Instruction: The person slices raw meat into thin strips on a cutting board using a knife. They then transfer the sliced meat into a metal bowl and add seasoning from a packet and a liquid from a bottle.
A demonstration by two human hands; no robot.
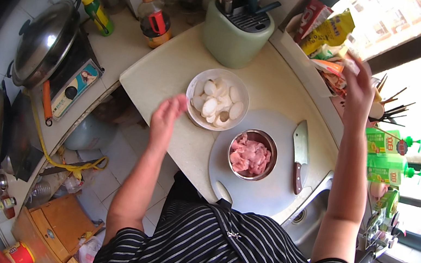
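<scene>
My left hand [169, 112] hovers just left of a white bowl [188, 105] of pale sliced vegetable [210, 106], with nothing seen in it. My right hand [357, 78] is raised, somewhat blurred, at the white bin [307, 70] of packets by the window; whether its fingers hold a packet cannot be made out. Raw meat pieces [250, 156] fill a steel bowl [274, 162] on the round grey cutting board [225, 191]. A cleaver [300, 156] with a brown wooden handle lies on the board's right part.
A green knife block [236, 36] stands at the counter's back corner. To the left are a lidded pan [45, 41] on a portable gas stove [76, 89], a sauce bottle [155, 21] and a green shaker [97, 14]. The sink [308, 217] is at the lower right, near green pump bottles [382, 167].
</scene>
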